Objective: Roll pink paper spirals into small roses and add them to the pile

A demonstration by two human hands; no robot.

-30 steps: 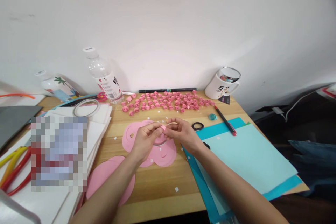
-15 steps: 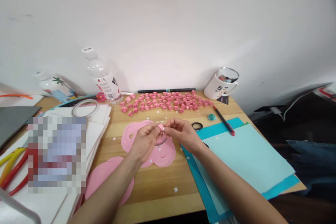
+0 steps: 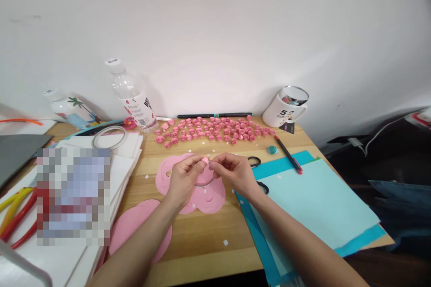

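My left hand (image 3: 185, 180) pinches a small pink paper roll (image 3: 205, 160) between thumb and fingers, above the table's middle. Just right of it, my right hand (image 3: 235, 172) has its thumb and fingertips closed together; whatever they hold is too small to make out. Beneath both hands lie pink spiral-cut paper pieces (image 3: 210, 197), partly covered by the left hand and wrist. Pink paper discs (image 3: 136, 224) lie nearer, under my left forearm. Beyond the hands, many rolled pink paper roses (image 3: 218, 138) are spread in a band.
At left are stacked white sheets (image 3: 126, 175), a tape roll (image 3: 109, 138), red-and-yellow pliers (image 3: 20, 215) and a bottle (image 3: 138, 105). Rightward lie blue paper (image 3: 310, 210), black-handled scissors (image 3: 255, 161), a pen (image 3: 288, 154) and a mug (image 3: 281, 110). Tiny white squares (image 3: 226, 243) dot the table.
The right fingertips have drawn slightly away from the pink roll. A white bit seen between the hands earlier no longer shows clearly. The left hand keeps its pinch.
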